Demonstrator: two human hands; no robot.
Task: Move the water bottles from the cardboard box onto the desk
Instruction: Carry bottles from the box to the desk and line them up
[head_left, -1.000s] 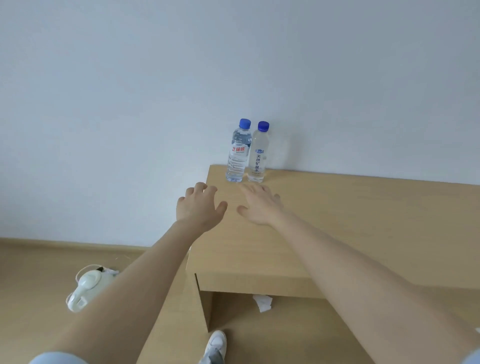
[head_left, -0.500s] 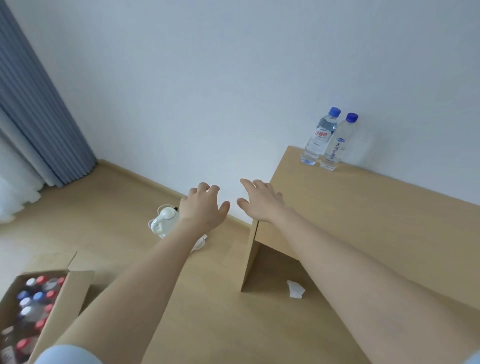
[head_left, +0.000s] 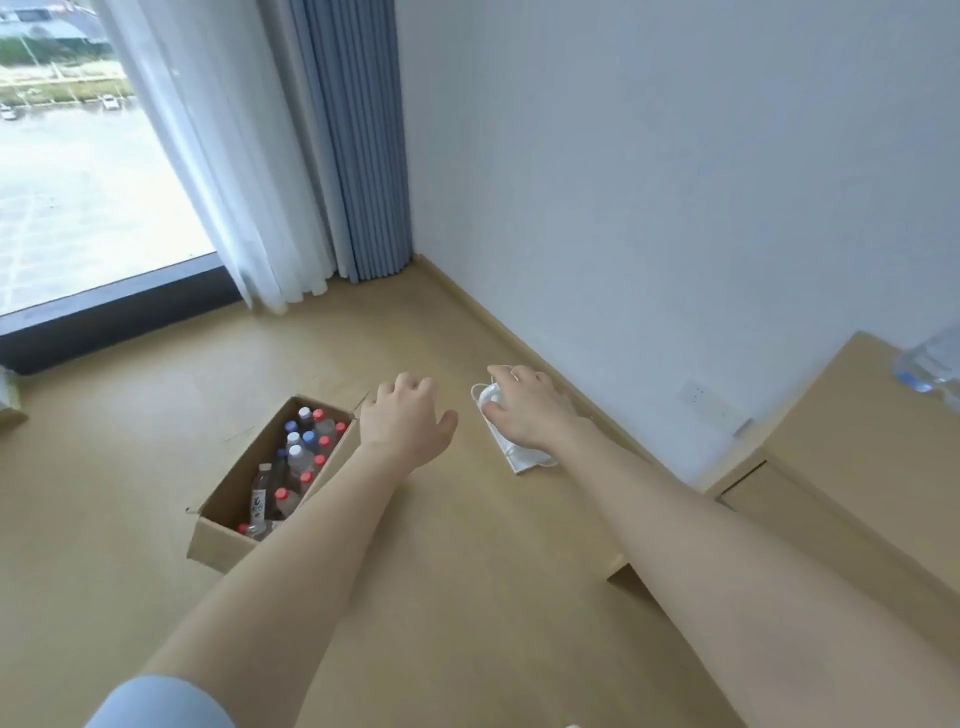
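Cardboard box (head_left: 218, 545) on the floor (head_left: 467, 597) holds the capped water bottles (head_left: 298, 457), the left hand (head_left: 405, 423) hovering at its right edge with loose, empty fingers, the right hand (head_left: 530, 410) farther right, likewise empty, and the desk (head_left: 857, 441) beyond.

The cardboard box (head_left: 223, 525) sits on the floor just left of the left hand (head_left: 405, 426), with water bottles (head_left: 298, 457) standing inside it. A small object (head_left: 519, 462) lies on the floor under the right hand (head_left: 524, 410), near the wall. The desk (head_left: 883, 457) stands to the right of that hand, one bottle (head_left: 932, 358) on its far corner. Curtains (head_left: 353, 156) hang beyond both hands.
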